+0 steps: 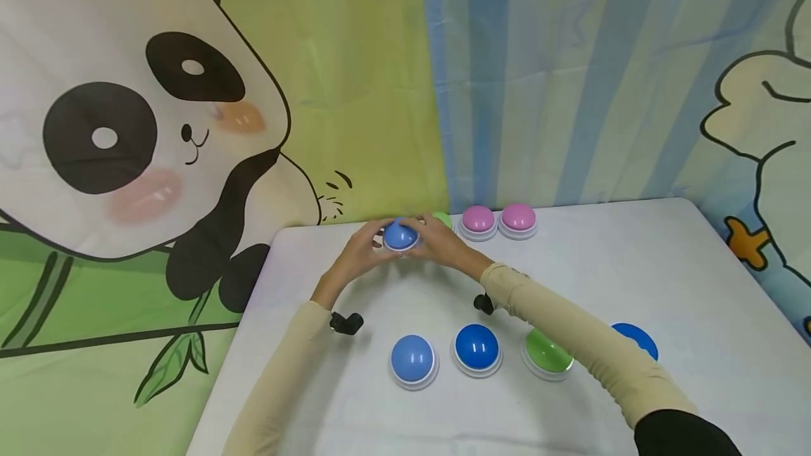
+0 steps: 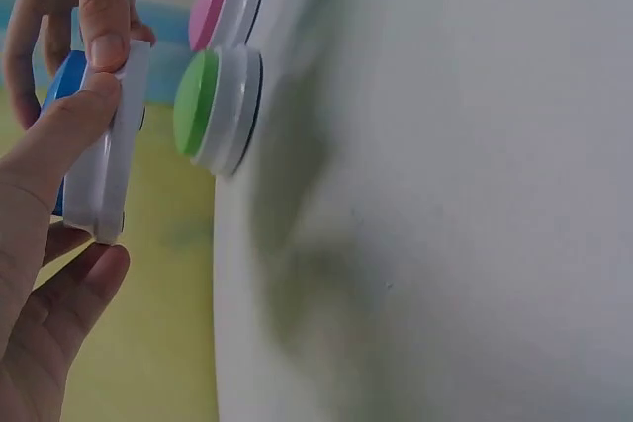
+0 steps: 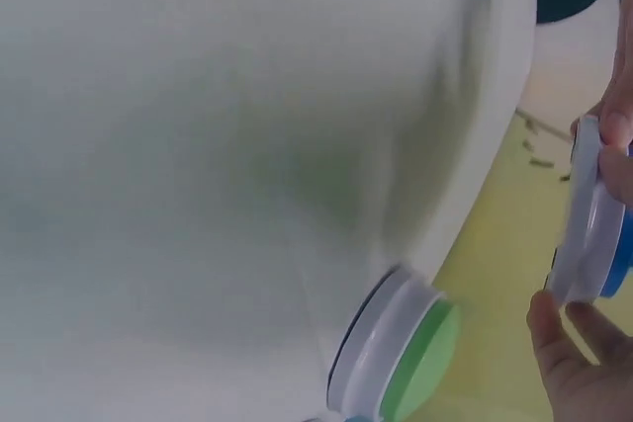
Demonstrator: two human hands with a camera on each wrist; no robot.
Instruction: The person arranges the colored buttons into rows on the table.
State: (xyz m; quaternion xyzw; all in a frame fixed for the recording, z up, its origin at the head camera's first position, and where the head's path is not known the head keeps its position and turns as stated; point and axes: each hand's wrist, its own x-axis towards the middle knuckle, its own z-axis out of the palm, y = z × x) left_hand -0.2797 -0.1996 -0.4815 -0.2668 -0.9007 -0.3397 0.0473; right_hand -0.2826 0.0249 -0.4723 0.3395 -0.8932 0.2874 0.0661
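A blue dome push button (image 1: 400, 236) with a white round base is held up off the white table at its back edge. My left hand (image 1: 360, 253) grips one side of the base, its thumb on the rim in the left wrist view. From the other side my right hand (image 1: 441, 241) grips the same button, fingertips on the white base. In the left wrist view the button's base (image 2: 111, 160) stands on edge between both hands. Close by on the table is a green button (image 2: 198, 104), mostly behind my right hand in the head view.
Two pink buttons (image 1: 478, 219) line the back edge beside the green one. Nearer the front sit a light blue button (image 1: 413, 359), a darker blue button (image 1: 477, 347) and a second green button (image 1: 548, 352). Another blue button (image 1: 636, 338) is partly behind the right sleeve. A printed curtain (image 1: 355, 76) hangs behind.
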